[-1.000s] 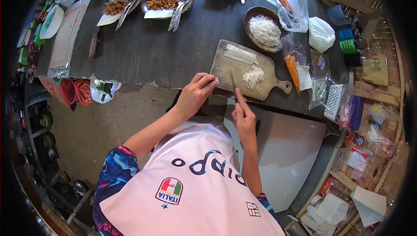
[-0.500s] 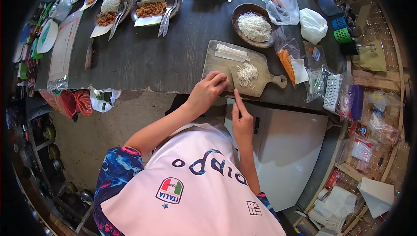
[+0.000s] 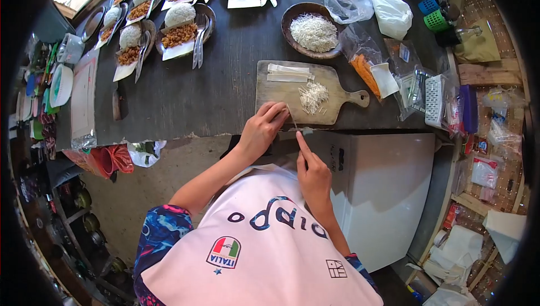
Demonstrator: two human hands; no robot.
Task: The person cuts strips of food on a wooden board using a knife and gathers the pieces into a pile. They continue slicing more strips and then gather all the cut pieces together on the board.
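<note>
A wooden cutting board point(image 3: 337, 89) with a handle lies at the near edge of the dark table. On it rest some pale flat strips point(image 3: 289, 73) and a small heap of thin white sticks point(image 3: 313, 97). My left hand point(image 3: 263, 127) is closed at the board's left front corner, its fingertips pinching something too small to make out. A knife point(image 3: 292, 117), its thin blade edge-on beside those fingertips, is held by my right hand point(image 3: 313, 171), the index finger stretched along it. Behind the board stands a brown bowl point(image 3: 288, 39) of white shreds point(image 3: 313, 32).
Several plates with rice point(image 3: 180, 15), brown food and cutlery stand at the back left. Plastic bags point(image 3: 392, 16), an orange item in a wrapper point(image 3: 365, 74) and a white grater point(image 3: 435, 100) lie to the right. Another knife point(image 3: 117, 103) lies at the left.
The view has shifted, so the table contents sit differently in it. The knife blade now shows edge-on, where its flat side showed before beside my left fingertips.
</note>
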